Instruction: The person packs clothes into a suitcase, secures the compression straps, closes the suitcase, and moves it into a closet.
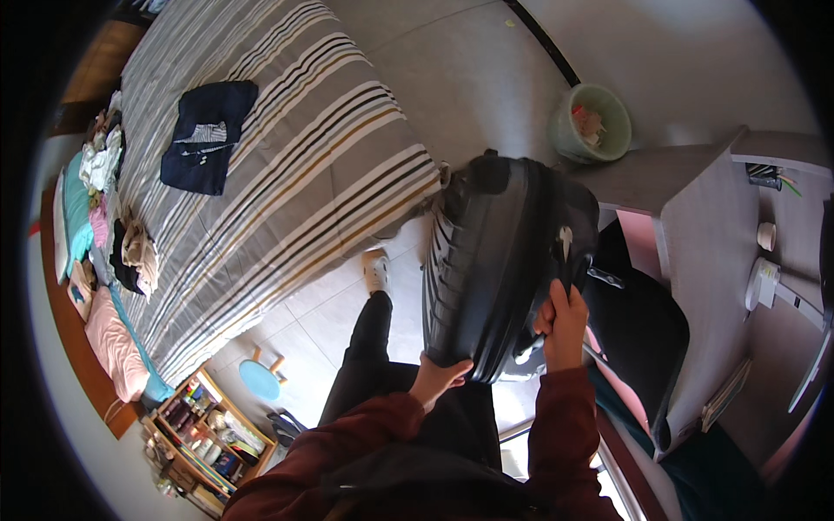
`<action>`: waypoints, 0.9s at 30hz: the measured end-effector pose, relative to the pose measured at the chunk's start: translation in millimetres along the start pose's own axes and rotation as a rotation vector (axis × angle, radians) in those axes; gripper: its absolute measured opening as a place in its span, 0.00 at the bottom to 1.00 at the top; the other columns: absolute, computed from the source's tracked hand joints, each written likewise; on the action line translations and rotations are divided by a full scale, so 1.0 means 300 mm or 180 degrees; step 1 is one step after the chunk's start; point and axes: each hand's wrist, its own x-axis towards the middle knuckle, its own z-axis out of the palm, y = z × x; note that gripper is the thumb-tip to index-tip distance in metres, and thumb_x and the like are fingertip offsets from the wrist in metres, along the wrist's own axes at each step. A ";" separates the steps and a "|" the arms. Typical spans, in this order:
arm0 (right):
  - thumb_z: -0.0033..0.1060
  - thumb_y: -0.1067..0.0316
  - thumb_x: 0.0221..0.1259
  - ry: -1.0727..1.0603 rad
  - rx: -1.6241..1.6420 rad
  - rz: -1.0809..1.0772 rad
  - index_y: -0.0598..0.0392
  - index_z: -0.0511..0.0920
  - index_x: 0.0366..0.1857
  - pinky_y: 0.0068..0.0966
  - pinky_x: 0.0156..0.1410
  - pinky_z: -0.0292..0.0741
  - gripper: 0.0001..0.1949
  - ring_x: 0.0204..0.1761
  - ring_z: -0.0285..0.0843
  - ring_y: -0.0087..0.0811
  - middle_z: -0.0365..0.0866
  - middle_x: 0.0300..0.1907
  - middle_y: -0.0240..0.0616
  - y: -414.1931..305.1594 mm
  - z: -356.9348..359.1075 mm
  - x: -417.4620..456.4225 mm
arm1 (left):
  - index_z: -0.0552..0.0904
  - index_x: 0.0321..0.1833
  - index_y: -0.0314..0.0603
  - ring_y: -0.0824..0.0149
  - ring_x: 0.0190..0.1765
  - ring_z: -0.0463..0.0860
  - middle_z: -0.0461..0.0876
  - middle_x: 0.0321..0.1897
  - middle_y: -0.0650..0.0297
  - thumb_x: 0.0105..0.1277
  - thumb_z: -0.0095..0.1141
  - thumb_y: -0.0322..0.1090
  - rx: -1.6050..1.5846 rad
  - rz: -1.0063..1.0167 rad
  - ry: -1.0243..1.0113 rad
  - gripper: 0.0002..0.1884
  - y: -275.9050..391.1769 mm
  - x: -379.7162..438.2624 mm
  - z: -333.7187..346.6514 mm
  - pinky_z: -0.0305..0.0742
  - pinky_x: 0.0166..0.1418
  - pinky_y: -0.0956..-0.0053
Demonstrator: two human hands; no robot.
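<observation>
Before me a black hard-shell suitcase [492,254] is held on its edge, close to my legs and beside the bed corner. My right hand [562,322] is wrapped around the suitcase's black carry handle [565,260] on its right side. At the near lower corner, my left hand [438,380] grips the shell, with the thumb on top and the fingers partly hidden. A caster wheel [526,355] shows below my right hand. On the bed with a striped cover [313,195] lies a folded dark navy garment [210,138].
A pale green waste bin [591,124] with scraps stands beyond the suitcase. A desk [707,195] and a black chair [642,332] crowd the right side. A blue stool [259,380] and a wooden shelf unit [208,433] stand lower left. Pillows [114,345] and clothes [138,254] line the headboard.
</observation>
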 end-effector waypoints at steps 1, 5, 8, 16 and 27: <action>0.51 0.62 0.64 -0.0089 -0.0012 0.0012 0.49 0.64 0.21 0.17 0.15 0.55 0.13 0.09 0.54 0.18 0.59 0.11 0.26 -0.032 -0.003 0.022 | 0.63 0.50 0.31 0.68 0.32 0.80 0.75 0.37 0.57 0.48 0.70 0.33 -0.0031 0.0079 0.0039 0.32 0.005 0.004 0.034 0.80 0.33 0.76; 0.55 0.63 0.61 -0.0443 -0.0050 -0.0174 0.53 0.66 0.23 0.18 0.13 0.54 0.12 0.08 0.53 0.18 0.59 0.11 0.27 -0.133 0.016 0.143 | 0.67 0.53 0.37 0.68 0.36 0.80 0.75 0.41 0.60 0.54 0.65 0.35 -0.0024 0.0263 -0.0109 0.26 0.065 0.043 0.149 0.81 0.40 0.73; 0.55 0.63 0.61 -0.0500 -0.0418 -0.0341 0.54 0.66 0.23 0.19 0.13 0.55 0.12 0.08 0.53 0.19 0.60 0.11 0.28 -0.212 0.047 0.268 | 0.69 0.52 0.36 0.68 0.37 0.80 0.76 0.39 0.60 0.52 0.67 0.38 -0.0288 0.0480 -0.0152 0.28 0.135 0.071 0.238 0.80 0.36 0.75; 0.54 0.64 0.60 -0.0539 -0.0750 -0.0514 0.55 0.66 0.26 0.21 0.13 0.56 0.10 0.09 0.55 0.20 0.60 0.12 0.28 -0.434 0.235 0.503 | 0.50 0.62 0.38 0.62 0.44 0.79 0.69 0.50 0.54 0.52 0.67 0.46 -0.0204 0.0547 -0.0150 0.44 0.433 0.168 0.339 0.79 0.46 0.71; 0.60 0.68 0.55 -0.0281 -0.1408 -0.0464 0.53 0.64 0.24 0.23 0.14 0.54 0.12 0.09 0.53 0.20 0.58 0.11 0.28 -0.825 0.490 0.860 | 0.71 0.41 0.33 0.54 0.41 0.73 0.71 0.37 0.51 0.51 0.67 0.43 0.1930 0.3615 0.1883 0.24 1.159 0.530 -0.095 0.68 0.47 0.64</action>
